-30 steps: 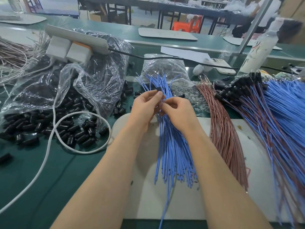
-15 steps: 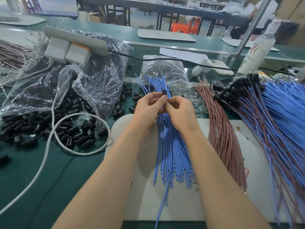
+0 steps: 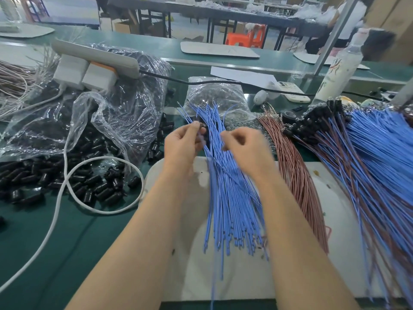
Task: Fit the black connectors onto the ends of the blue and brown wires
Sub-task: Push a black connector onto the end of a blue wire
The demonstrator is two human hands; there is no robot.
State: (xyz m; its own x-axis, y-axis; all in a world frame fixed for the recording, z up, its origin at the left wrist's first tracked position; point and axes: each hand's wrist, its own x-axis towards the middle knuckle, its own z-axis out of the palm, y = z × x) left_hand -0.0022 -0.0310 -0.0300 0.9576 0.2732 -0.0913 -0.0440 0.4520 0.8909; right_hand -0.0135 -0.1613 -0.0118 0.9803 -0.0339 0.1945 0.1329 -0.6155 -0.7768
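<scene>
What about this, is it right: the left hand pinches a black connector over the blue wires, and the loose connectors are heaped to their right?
Not quite. The head view shows the loose connectors heaped to the left of the blue wires, not their right. The rest holds: the left hand pinches a black connector over them.

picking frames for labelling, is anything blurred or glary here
Head view: the right hand is motion-blurred; the left hand, pinching a small black connector, is sharper; glare streaks the crinkled clear plastic bag.
</scene>
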